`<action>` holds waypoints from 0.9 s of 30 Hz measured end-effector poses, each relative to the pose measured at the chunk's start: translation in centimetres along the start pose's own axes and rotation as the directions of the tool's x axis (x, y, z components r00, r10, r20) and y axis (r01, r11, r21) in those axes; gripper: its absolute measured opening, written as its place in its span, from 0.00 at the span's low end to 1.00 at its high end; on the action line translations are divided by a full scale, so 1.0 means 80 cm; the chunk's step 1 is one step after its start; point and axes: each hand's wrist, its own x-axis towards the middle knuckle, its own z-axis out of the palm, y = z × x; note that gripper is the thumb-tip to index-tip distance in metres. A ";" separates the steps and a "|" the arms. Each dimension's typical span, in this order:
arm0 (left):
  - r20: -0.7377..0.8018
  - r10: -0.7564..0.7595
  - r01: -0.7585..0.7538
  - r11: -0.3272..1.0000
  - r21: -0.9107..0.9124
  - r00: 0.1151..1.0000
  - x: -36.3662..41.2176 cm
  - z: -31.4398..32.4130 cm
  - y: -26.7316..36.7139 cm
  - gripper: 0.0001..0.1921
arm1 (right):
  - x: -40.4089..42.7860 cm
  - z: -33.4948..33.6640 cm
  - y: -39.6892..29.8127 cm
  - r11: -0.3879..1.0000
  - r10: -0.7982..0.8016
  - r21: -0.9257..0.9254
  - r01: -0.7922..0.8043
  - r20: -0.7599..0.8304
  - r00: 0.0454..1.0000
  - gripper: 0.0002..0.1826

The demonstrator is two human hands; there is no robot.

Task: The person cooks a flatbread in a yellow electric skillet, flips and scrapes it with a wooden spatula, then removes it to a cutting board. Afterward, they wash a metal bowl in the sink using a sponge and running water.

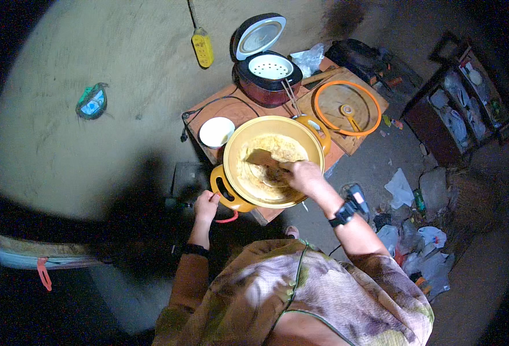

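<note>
A large round pot with two yellow-orange handles stands at the near part of a low table, with yellowish food spread over its inside. My right hand is over the pot, closed on the handle of a flat-bladed utensil, probably a spatula, whose blade lies over the food. My left hand is closed on the outer edge of the pot's near-left handle. The pot's other handle points to the far right.
Beyond the pot are a white bowl, an open rice cooker with a perforated white insert, and an orange-rimmed glass lid on a wooden board. A yellow power strip hangs by the wall. Plastic bags litter the floor at right.
</note>
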 end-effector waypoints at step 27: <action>-0.084 -0.202 0.126 0.832 -0.541 0.976 -0.031 -0.068 0.024 0.03 | -0.071 0.018 0.049 0.953 0.276 0.109 -0.283 0.074 0.958 0.15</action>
